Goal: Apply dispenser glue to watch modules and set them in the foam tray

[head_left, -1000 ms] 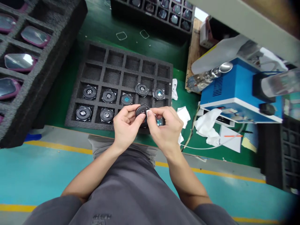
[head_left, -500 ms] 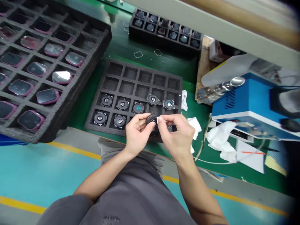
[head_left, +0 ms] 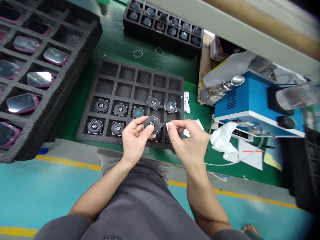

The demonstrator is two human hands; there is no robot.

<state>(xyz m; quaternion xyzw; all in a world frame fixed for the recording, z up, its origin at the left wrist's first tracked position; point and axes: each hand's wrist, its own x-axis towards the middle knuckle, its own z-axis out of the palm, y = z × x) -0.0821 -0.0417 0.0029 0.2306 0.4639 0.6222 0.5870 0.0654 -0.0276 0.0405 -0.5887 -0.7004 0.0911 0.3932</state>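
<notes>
My left hand pinches a round black watch module by its edge, thumb on its face. To its right, my right hand is closed on a small piece of white cloth, apart from the module. Below both hands lies a black foam tray with square compartments. Several similar round modules, such as one at the near left, sit in its nearer rows, and one shows a teal mark. My hands partly hide the compartments at the near right.
At the left stands a thicker foam tray with pink-edged watch-like pieces. Another foam box of pieces is at the back. A blue machine, a clear bottle and crumpled white cloth stand right. Two thin ring frames lie behind the tray.
My right hand has drawn the white cloth away from the module, leaving a gap. My left hand still holds the module, its face now more visible. The whole view has shifted.
</notes>
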